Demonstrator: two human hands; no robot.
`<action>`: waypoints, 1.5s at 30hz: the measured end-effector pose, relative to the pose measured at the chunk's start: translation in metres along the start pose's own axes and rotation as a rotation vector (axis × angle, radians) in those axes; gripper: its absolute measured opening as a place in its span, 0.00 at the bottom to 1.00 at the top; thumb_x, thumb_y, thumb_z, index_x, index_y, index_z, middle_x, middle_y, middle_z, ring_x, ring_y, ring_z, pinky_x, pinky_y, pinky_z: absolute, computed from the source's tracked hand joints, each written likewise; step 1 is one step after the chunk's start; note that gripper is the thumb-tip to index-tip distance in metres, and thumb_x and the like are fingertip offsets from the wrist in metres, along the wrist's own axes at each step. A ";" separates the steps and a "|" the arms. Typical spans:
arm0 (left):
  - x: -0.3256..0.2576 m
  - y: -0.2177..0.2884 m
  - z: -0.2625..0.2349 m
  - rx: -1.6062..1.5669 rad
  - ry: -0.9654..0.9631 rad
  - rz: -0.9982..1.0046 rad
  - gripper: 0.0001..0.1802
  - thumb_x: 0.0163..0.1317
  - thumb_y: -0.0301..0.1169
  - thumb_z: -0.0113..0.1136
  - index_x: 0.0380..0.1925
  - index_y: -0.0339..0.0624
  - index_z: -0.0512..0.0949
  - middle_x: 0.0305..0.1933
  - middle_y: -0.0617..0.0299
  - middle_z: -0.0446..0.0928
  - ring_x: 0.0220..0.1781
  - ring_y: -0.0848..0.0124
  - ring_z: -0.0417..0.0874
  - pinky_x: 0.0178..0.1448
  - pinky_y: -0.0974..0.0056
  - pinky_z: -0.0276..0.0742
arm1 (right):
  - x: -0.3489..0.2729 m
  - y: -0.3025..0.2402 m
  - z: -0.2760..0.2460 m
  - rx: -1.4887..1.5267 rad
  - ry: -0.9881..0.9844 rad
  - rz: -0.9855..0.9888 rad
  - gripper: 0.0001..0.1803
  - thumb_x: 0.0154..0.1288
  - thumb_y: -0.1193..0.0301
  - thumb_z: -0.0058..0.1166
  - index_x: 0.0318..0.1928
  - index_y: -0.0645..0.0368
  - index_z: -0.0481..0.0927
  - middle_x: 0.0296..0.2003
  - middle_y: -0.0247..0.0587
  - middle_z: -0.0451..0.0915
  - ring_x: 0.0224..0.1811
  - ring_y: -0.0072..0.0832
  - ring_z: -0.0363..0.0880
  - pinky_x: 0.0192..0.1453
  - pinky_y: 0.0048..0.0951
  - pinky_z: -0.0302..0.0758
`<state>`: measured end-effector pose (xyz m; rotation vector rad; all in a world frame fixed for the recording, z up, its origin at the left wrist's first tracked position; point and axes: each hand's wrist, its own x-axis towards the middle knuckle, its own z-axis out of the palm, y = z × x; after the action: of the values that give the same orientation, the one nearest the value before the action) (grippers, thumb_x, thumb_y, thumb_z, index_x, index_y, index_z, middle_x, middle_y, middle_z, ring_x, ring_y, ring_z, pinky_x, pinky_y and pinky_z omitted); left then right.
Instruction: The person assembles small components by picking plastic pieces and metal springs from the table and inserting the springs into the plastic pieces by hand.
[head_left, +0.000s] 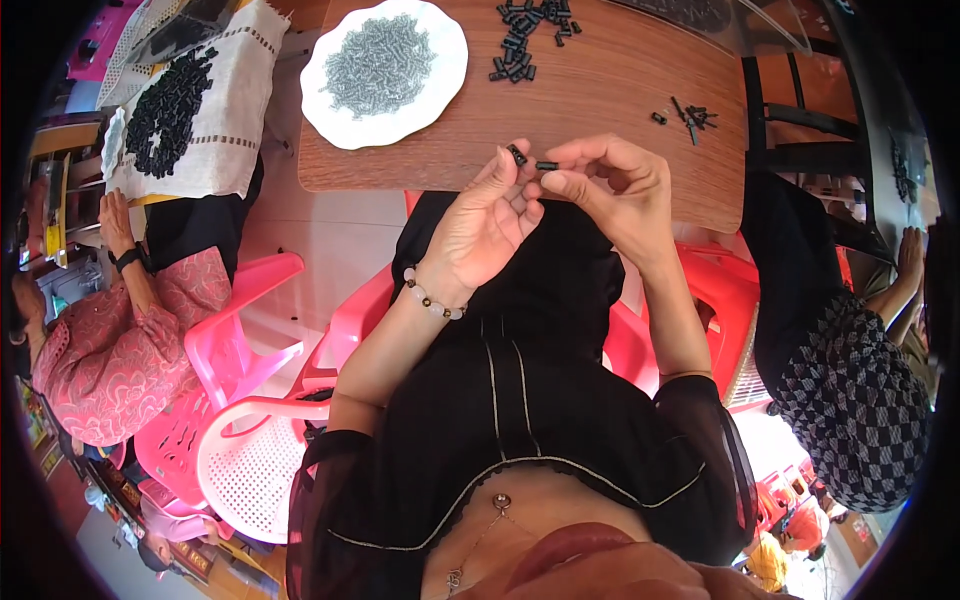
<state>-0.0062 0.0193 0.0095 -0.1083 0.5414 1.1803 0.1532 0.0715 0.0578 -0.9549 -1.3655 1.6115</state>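
Above the near edge of the brown wooden table (pixel 610 95), both of my hands are raised close together. My left hand (pixel 480 225), palm turned up, pinches a small black tubular part (pixel 516 154) between thumb and fingers. Facing it, my right hand (pixel 628 190) grips a second small black cylindrical piece (pixel 546 165) between thumb and forefinger. The two pieces are near each other with a slight gap. Beyond my left hand stands a white wavy-edged plate (pixel 455 60), heaped with small metal springs (pixel 380 68).
A pile of black parts (pixel 515 45) lies at the table's far side, and thin dark pieces (pixel 697 120) lie to the right. At left, a person in a pink patterned top (pixel 130 350) sits by a cloth (pixel 235 90) with more black parts (pixel 170 115). Pink chairs (pixel 245 330) stand nearby.
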 end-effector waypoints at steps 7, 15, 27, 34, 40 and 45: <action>-0.010 -0.007 0.006 -0.045 -0.016 0.004 0.16 0.61 0.41 0.64 0.47 0.51 0.78 0.38 0.72 0.75 0.44 0.78 0.75 0.49 0.69 0.72 | -0.010 0.002 0.003 -0.048 -0.036 -0.067 0.10 0.51 0.81 0.69 0.34 0.64 0.82 0.32 0.39 0.83 0.36 0.21 0.80 0.44 0.23 0.74; -0.013 -0.011 0.006 -0.066 -0.043 0.007 0.16 0.62 0.41 0.63 0.48 0.51 0.77 0.38 0.72 0.74 0.44 0.78 0.75 0.51 0.68 0.72 | -0.013 0.006 0.003 -0.075 -0.046 -0.065 0.08 0.51 0.81 0.68 0.33 0.65 0.81 0.31 0.40 0.83 0.35 0.23 0.79 0.44 0.25 0.75; -0.013 -0.020 0.007 -0.117 -0.101 0.003 0.11 0.65 0.41 0.57 0.44 0.55 0.80 0.45 0.71 0.75 0.51 0.75 0.75 0.61 0.61 0.69 | -0.015 0.031 0.005 0.021 -0.022 -0.244 0.07 0.53 0.82 0.66 0.33 0.65 0.81 0.34 0.41 0.80 0.32 0.20 0.79 0.31 0.19 0.77; -0.013 -0.025 0.005 -0.075 -0.085 0.007 0.15 0.64 0.43 0.60 0.48 0.55 0.77 0.48 0.75 0.74 0.53 0.79 0.73 0.61 0.63 0.66 | -0.018 0.029 0.010 0.030 0.024 -0.227 0.07 0.52 0.81 0.67 0.31 0.62 0.81 0.31 0.39 0.82 0.37 0.25 0.73 0.43 0.26 0.70; -0.014 -0.027 0.001 -0.032 -0.111 0.074 0.11 0.66 0.40 0.57 0.45 0.52 0.79 0.47 0.68 0.75 0.55 0.74 0.74 0.65 0.61 0.67 | -0.019 0.034 0.009 -0.040 0.033 -0.304 0.07 0.51 0.81 0.68 0.30 0.63 0.82 0.31 0.38 0.82 0.36 0.21 0.76 0.39 0.22 0.75; -0.018 -0.030 0.001 0.132 -0.110 0.200 0.12 0.64 0.38 0.60 0.44 0.48 0.80 0.47 0.69 0.76 0.53 0.75 0.74 0.62 0.62 0.68 | -0.020 0.033 0.010 -0.168 0.055 -0.363 0.07 0.50 0.80 0.69 0.29 0.63 0.82 0.29 0.37 0.82 0.37 0.20 0.75 0.41 0.22 0.75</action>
<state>0.0160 -0.0073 0.0122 0.1260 0.5402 1.3326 0.1486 0.0456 0.0277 -0.7851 -1.5528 1.2063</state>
